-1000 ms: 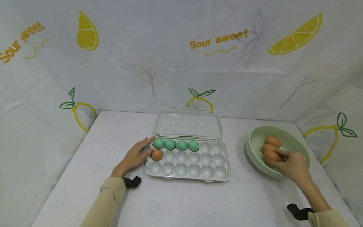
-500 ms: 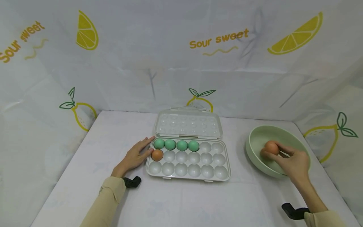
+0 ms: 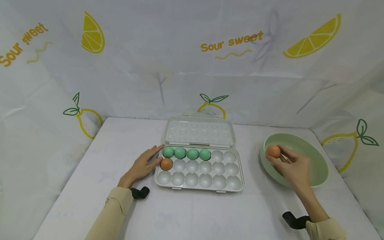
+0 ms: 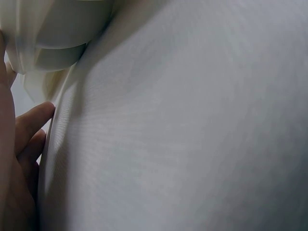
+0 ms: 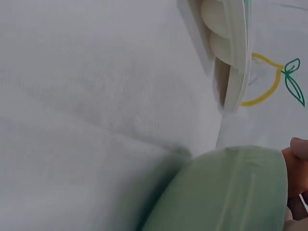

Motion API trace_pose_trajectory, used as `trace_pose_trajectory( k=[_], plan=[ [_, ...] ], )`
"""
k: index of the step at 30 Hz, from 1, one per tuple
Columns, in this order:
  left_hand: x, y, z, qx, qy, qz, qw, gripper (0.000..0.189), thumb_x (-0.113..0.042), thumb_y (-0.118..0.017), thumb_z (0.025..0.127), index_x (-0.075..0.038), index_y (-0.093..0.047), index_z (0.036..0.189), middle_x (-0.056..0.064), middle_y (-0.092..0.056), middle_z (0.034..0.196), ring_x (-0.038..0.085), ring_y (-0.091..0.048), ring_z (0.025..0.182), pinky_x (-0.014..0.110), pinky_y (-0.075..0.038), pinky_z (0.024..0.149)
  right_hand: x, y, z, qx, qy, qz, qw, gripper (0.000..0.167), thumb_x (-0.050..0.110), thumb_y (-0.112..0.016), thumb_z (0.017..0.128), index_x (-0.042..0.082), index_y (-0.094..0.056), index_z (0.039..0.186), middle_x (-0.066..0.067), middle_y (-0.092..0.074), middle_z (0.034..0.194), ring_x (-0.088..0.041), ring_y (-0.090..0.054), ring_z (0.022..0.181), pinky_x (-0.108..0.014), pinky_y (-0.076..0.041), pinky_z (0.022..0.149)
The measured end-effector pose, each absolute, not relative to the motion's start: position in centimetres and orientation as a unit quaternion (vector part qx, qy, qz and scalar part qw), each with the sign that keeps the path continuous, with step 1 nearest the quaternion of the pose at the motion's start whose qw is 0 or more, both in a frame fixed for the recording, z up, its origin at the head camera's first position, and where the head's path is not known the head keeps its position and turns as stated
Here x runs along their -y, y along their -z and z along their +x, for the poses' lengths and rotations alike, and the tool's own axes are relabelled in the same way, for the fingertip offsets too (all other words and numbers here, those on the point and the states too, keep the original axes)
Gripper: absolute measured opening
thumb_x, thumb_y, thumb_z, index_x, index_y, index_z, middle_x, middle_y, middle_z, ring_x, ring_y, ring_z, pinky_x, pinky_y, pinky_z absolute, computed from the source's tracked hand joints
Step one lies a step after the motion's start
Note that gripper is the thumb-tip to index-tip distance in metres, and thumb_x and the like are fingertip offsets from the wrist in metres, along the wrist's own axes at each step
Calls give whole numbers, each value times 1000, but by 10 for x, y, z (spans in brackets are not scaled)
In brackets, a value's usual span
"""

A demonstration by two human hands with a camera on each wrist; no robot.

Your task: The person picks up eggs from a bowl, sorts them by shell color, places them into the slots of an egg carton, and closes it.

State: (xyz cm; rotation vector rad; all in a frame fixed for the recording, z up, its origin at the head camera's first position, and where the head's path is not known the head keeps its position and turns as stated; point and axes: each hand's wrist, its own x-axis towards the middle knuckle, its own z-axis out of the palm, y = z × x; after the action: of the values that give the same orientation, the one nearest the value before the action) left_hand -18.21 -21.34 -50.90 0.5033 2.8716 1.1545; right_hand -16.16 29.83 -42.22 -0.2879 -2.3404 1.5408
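My right hand (image 3: pixel 292 166) pinches a brown egg (image 3: pixel 273 151) between thumb and fingers, over the left rim of the green bowl (image 3: pixel 319 166). In the right wrist view the egg (image 5: pixel 294 169) shows past the bowl's wall (image 5: pixel 226 192). The hand hides part of the bowl's inside. My left hand (image 3: pixel 143 166) rests with extended fingers against the left edge of the egg tray (image 3: pixel 192 189). Green eggs (image 3: pixel 192 153) fill the left part of its back row, and one brown egg (image 3: pixel 166 164) sits at the left of the middle row.
Behind the tray its clear lid (image 3: pixel 199 131) lies folded back. The tray's other cups (image 3: pixel 205 180) hold no eggs. A white cloth (image 3: pixel 192 216) covers the table, and a printed white curtain (image 3: pixel 168 83) hangs behind it.
My right hand has lifted a brown egg from the bowl and carried it left to the rim. The left hand and the tray stay where they were.
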Motion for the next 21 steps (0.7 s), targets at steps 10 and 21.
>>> trace_pose_trajectory(
  k=[10,21],
  plan=[
    [213,507,-182,-917,-367,154,7,58,-31,-60,104,-20,-42,157,16,-42,162,43,-36,152,67,-25,125,-265,419,-168,787,-585,-79,180,59,-10,-86,72,-8,-67,128,28,-69,101,10,-66,101,-6,-56,82],
    [213,508,-183,-918,-367,152,10,58,-32,-60,103,-22,-42,157,15,-42,162,42,-35,152,66,-25,125,-229,429,-169,792,-591,-37,151,56,-5,-85,77,-4,-68,130,20,-69,114,12,-64,106,-9,-55,89]
  ],
)
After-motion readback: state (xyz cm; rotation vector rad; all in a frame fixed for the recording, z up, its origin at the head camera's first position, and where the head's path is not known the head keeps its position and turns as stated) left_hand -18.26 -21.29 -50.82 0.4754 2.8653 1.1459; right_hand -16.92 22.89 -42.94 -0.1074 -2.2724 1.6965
